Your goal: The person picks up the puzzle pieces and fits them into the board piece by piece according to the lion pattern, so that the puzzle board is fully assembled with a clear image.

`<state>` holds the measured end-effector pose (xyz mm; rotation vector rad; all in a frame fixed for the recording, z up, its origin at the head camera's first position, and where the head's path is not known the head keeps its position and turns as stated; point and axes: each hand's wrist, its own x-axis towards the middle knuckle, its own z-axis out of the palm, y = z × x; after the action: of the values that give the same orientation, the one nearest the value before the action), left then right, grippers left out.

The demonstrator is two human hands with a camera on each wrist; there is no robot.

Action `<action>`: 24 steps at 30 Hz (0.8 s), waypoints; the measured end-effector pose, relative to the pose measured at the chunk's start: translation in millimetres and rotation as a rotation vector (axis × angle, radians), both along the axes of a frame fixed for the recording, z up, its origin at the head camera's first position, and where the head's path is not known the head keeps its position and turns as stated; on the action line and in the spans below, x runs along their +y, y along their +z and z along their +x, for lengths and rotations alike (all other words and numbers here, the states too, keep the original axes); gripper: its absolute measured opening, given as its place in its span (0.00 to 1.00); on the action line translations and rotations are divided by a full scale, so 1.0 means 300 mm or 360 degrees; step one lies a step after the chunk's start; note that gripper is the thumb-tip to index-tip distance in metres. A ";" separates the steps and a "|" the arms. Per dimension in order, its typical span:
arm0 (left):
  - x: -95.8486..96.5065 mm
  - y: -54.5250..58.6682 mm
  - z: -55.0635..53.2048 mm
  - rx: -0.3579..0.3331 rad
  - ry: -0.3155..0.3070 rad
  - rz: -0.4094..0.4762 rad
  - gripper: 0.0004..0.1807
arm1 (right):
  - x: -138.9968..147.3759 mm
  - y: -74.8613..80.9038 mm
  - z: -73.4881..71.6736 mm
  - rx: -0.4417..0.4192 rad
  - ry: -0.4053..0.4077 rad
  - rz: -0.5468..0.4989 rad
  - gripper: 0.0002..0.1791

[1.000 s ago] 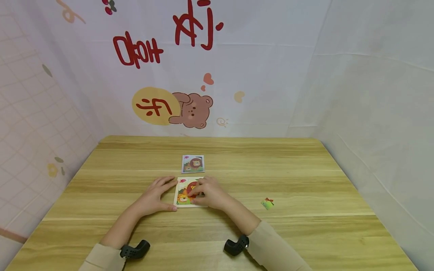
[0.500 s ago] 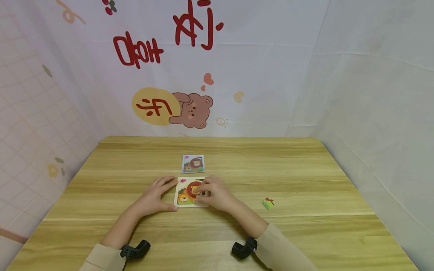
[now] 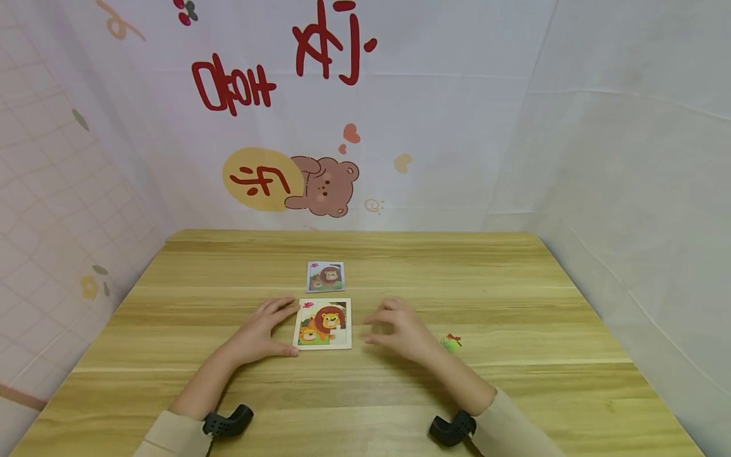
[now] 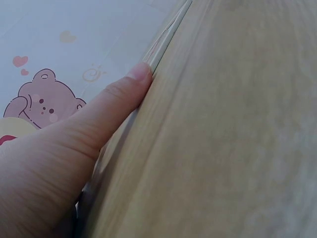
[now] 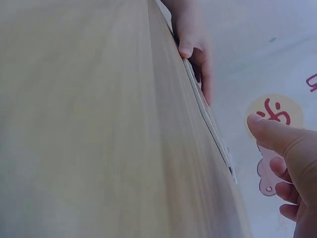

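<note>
A small square jigsaw board (image 3: 297,324) with a lion picture lies on the table, its lower right part showing a bare pale patch. My left hand (image 3: 259,333) rests at its left side, the thumb touching near the lower left corner and the fingers near the upper left. In the left wrist view the thumb (image 4: 114,96) lies straight against the board's edge. My right hand (image 3: 400,330) is over the table right of the board, fingers loosely bent, nothing seen between them. Just beyond its wrist lies a green and red puzzle piece (image 3: 451,344), partly covered by the forearm.
A lion picture card (image 3: 325,277) lies just behind the board. The wooden table (image 3: 457,266) meets a white printed cloth (image 3: 445,127) at the back, with cloth on both sides too.
My right hand has left the board and moved right, uncovering the lion picture's right side and the pale patch. My left hand has stayed in place.
</note>
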<state>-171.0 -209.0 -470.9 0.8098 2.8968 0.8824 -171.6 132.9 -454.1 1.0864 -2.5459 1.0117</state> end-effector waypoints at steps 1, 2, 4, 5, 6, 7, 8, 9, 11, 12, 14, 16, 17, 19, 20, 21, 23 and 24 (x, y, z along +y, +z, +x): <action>0.001 0.001 0.000 -0.0002 0.0001 -0.0001 0.54 | 0.015 0.002 0.004 -0.0008 -0.0009 -0.0001 0.16; 0.001 0.003 0.001 -0.0005 0.0001 0.0000 0.54 | 0.030 0.001 0.009 -0.0014 -0.0026 0.0002 0.16; 0.003 0.006 0.002 -0.0010 0.0003 -0.0003 0.54 | 0.061 0.002 0.018 -0.0028 -0.0059 0.0008 0.17; 0.004 0.008 0.003 -0.0012 0.0003 -0.0001 0.54 | 0.077 0.002 0.022 -0.0034 -0.0068 0.0005 0.17; 0.005 0.010 0.004 -0.0015 0.0003 0.0001 0.54 | 0.093 0.002 0.026 -0.0030 -0.0082 0.0004 0.17; 0.006 0.012 0.005 -0.0016 0.0003 0.0003 0.54 | 0.109 0.004 0.031 -0.0033 -0.0091 -0.0001 0.18; 0.006 0.014 0.005 -0.0017 0.0002 0.0006 0.54 | 0.126 0.003 0.035 -0.0024 -0.0101 -0.0005 0.18; 0.006 0.015 0.006 -0.0017 0.0000 0.0009 0.53 | 0.143 0.002 0.039 -0.0022 -0.0110 -0.0010 0.19; 0.006 0.017 0.007 -0.0020 -0.0003 0.0015 0.53 | 0.176 0.001 0.047 -0.0002 -0.0124 -0.0018 0.20; 0.005 0.016 0.006 -0.0021 -0.0003 0.0018 0.53 | 0.193 -0.002 0.049 0.0018 -0.0133 -0.0022 0.20; 0.003 0.014 0.005 -0.0022 -0.0004 0.0020 0.53 | 0.222 -0.002 0.053 0.0037 -0.0146 -0.0034 0.21; 0.002 0.010 0.003 -0.0017 -0.0005 0.0016 0.53 | 0.252 0.001 0.059 0.0045 -0.0176 -0.0022 0.21; 0.002 0.009 0.003 -0.0014 -0.0005 0.0014 0.53 | 0.266 0.004 0.063 0.0038 -0.0186 -0.0022 0.21; 0.002 0.006 0.002 -0.0012 -0.0005 0.0012 0.54 | 0.295 0.007 0.069 0.0009 -0.0213 0.0001 0.22; 0.002 0.004 0.001 -0.0010 -0.0004 0.0009 0.54 | 0.310 0.006 0.072 -0.0005 -0.0227 0.0020 0.22; 0.002 0.003 0.001 -0.0010 -0.0002 0.0006 0.54 | 0.325 0.006 0.075 -0.0008 -0.0235 0.0036 0.22; 0.002 0.001 0.001 -0.0012 0.0001 0.0003 0.54 | 0.352 0.002 0.077 -0.0006 -0.0240 0.0051 0.22; 0.002 0.001 0.001 -0.0010 0.0002 0.0000 0.54 | 0.365 -0.001 0.078 0.0008 -0.0245 0.0061 0.23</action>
<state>-170.7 -208.3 -470.8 0.8035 2.8922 0.8830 -148.3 242.6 -454.4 0.8845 -2.6081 0.9232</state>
